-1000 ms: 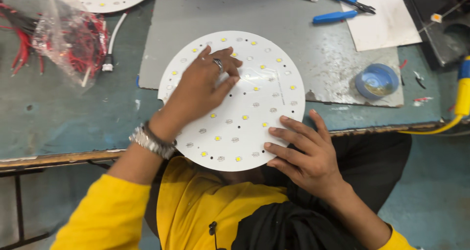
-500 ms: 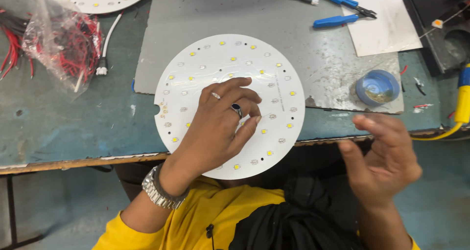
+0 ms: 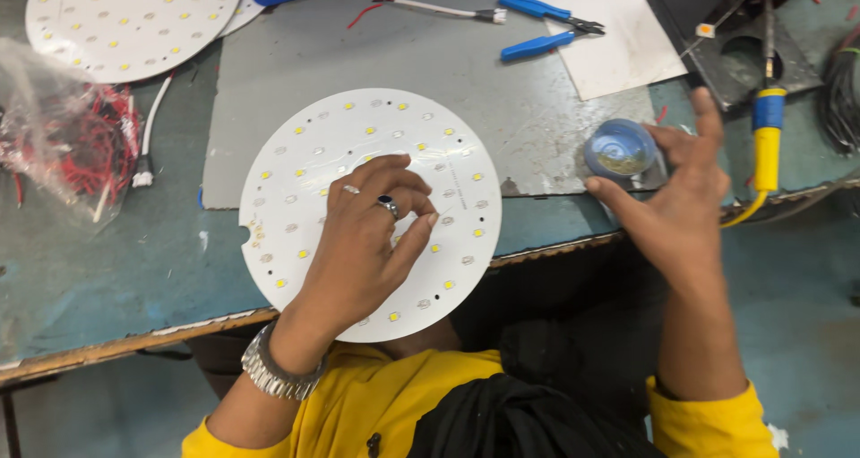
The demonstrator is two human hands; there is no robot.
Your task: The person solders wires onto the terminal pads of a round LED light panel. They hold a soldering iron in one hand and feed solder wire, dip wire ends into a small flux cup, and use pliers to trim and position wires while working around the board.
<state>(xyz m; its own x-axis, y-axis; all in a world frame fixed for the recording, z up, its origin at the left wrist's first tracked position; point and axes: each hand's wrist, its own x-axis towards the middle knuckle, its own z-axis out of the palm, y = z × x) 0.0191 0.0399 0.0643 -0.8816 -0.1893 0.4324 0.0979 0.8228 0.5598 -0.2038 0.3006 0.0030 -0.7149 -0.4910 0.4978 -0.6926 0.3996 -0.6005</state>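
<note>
Leftward, the left hand (image 3: 363, 243) lies spread, fingers curled, on the white round board (image 3: 305, 153) overhanging the table edge (image 3: 107, 346); what its fingertips pinch is hidden. To the right, the right hand (image 3: 676, 203), half open, touches the small blue tub (image 3: 620, 148) just beside it.

The round LED board (image 3: 313, 153) is white, dotted with small yellow and grey squares in rings. A second LED board (image 3: 125, 19) at the top left has the same white face and yellow dots. The metal sheet (image 3: 502, 90) under it is plain grey, and the table (image 3: 98, 261) is a worn blue-green. The pliers (image 3: 546, 28) have bright blue handles. The small round tin (image 3: 620, 148) is blue — its inside looks yellowish. The soldering iron (image 3: 767, 135) has a yellow handle with a blue band. The wires in the clear bag (image 3: 63, 135) are red — some white. The sleeves are yellow.
</note>
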